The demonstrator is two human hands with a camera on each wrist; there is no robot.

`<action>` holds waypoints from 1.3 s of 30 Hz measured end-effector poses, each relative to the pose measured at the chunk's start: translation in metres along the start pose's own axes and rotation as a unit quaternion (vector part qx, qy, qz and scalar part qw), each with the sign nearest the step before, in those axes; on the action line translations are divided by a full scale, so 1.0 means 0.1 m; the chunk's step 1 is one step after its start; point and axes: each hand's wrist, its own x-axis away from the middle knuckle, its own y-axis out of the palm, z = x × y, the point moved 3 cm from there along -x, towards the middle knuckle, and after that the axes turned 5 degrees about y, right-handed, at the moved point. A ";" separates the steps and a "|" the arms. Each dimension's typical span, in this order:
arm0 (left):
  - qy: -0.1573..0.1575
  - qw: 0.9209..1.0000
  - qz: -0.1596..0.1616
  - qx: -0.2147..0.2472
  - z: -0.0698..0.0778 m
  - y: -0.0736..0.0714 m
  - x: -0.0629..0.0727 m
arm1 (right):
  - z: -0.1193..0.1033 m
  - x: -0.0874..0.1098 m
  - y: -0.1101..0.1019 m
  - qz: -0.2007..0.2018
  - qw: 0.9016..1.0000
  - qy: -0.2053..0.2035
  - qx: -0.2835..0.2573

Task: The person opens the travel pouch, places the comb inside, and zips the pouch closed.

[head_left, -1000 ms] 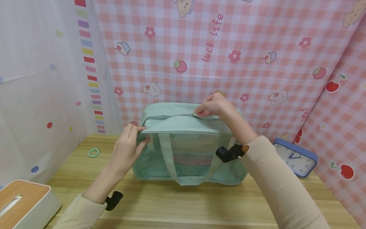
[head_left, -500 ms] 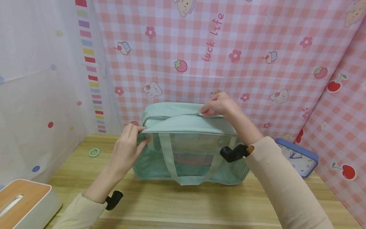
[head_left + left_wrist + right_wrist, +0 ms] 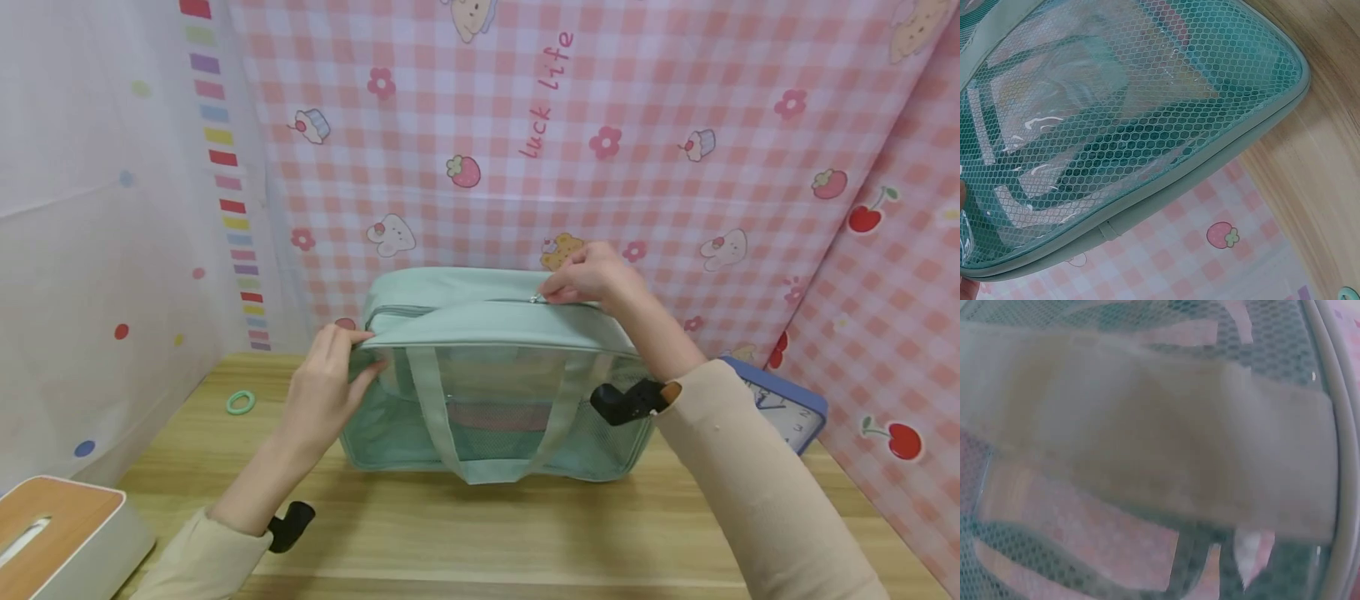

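Observation:
A mint-green bag (image 3: pixel 495 392) with see-through mesh sides stands upright on the table, its strap handle (image 3: pixel 491 472) hanging down the front. My left hand (image 3: pixel 322 383) pinches the bag's upper left corner between fingers and thumb. At the top, my right hand (image 3: pixel 596 275) pinches the zipper pull (image 3: pixel 535 298), right of the bag's middle. The zipper gapes at its left end. In the left wrist view the mesh side (image 3: pixel 1147 125) fills much of the picture, with only bits of fingers at the left edge. The strap (image 3: pixel 1147 425) blocks most of the right wrist view.
A white tissue box (image 3: pixel 82 533) with a wooden lid stands at the front left. A small green ring (image 3: pixel 241 392) lies on the table left of the bag. A blue-framed clock (image 3: pixel 795 408) leans at the right, partly behind my sleeve. Patterned cloth (image 3: pixel 450 125) hangs behind.
My right hand has moved rightward along the bag's top with the zipper pull. My left hand keeps its grip on the corner. The head view has shifted slightly.

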 end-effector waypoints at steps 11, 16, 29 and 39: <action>-0.009 1.000 0.001 0.000 -0.01 -0.02 0.02 | 0.08 0.06 -0.21 0.017 0.999 0.015 -0.027; -0.009 1.000 0.003 0.004 -0.01 -0.01 0.02 | 0.12 0.08 -0.29 0.030 0.999 0.006 -0.013; -0.008 1.000 0.004 0.008 0.01 0.00 0.01 | 0.19 0.10 -0.43 0.018 0.999 0.020 -0.029; -0.010 1.000 0.000 0.013 0.02 0.00 0.01 | 0.22 0.12 -0.49 0.021 0.999 0.020 -0.042</action>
